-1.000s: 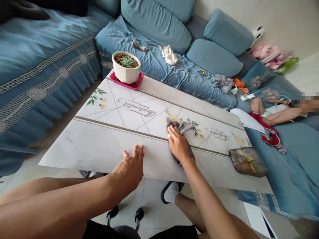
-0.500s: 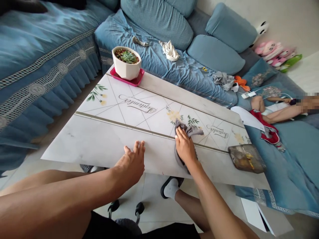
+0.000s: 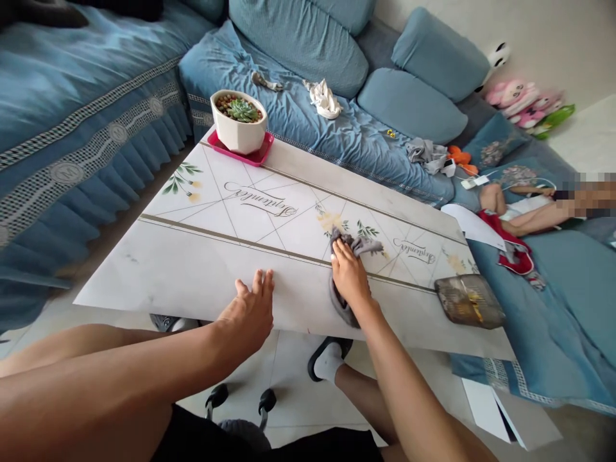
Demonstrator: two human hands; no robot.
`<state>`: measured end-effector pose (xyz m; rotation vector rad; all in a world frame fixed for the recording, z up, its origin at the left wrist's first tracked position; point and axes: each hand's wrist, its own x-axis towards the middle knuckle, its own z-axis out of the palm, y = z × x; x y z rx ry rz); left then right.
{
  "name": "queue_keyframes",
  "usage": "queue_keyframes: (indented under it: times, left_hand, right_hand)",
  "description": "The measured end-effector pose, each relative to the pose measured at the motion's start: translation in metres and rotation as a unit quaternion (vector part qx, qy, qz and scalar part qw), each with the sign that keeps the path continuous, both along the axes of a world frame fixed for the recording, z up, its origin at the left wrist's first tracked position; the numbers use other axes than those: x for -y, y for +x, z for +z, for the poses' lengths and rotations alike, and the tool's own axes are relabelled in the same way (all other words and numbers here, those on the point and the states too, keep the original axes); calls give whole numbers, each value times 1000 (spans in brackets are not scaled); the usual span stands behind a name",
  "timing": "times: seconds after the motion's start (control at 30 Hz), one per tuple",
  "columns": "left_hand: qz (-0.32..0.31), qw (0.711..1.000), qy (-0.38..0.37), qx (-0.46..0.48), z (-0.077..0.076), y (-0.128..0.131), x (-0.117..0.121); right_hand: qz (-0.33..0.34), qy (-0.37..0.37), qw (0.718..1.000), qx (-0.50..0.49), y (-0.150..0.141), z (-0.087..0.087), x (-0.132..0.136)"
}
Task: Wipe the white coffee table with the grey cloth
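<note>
My right hand point(image 3: 350, 277) presses flat on a grey cloth point(image 3: 357, 245) that lies on the white patterned table point(image 3: 202, 256), right of its middle. The cloth sticks out past my fingertips and under my wrist. My left hand point(image 3: 250, 308) lies open and flat near the table's front edge, fingers together, holding nothing.
A white pot with a succulent point(image 3: 239, 120) on a pink tray point(image 3: 240, 154) stands at the table's far left corner. A dark rectangular container point(image 3: 469, 301) sits at the right end. Blue sofas with cushions surround the table. A person point(image 3: 534, 208) lies at the right.
My right hand slid the cloth to the right and slightly away, then came a little back to the left. My left hand has stayed in place.
</note>
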<state>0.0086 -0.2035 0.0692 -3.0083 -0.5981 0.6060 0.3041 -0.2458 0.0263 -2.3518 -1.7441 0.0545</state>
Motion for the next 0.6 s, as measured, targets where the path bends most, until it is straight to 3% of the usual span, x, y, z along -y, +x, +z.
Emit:
queue_keyframes:
  times: [0.13, 0.2, 0.27, 0.4, 0.47, 0.53, 0.6]
  left_hand:
    - [3, 1000, -16, 8, -3, -3, -2]
    - [7, 999, -23, 24, -8, -6, -2]
    - [13, 999, -22, 42, -12, -8, -2]
    - [15, 998, -3, 55, -16, -9, 1]
    - [22, 998, -5, 61, -16, -8, 2]
    - [23, 998, -6, 63, -16, -8, 2]
    - [14, 998, -3, 60, -17, -9, 1]
  right_hand:
    - [13, 13, 1000, 5, -42, -9, 85]
    - [10, 14, 1000, 9, -52, -12, 112]
    - [9, 8, 1000, 5, -44, -12, 101]
    - [-13, 13, 1000, -14, -1, -5, 12]
    - [-23, 19, 999, -13, 8, -2, -10]
    - [-11, 22, 1000, -15, -3, -3, 5]
    - [4, 26, 999, -19, -27, -7, 48]
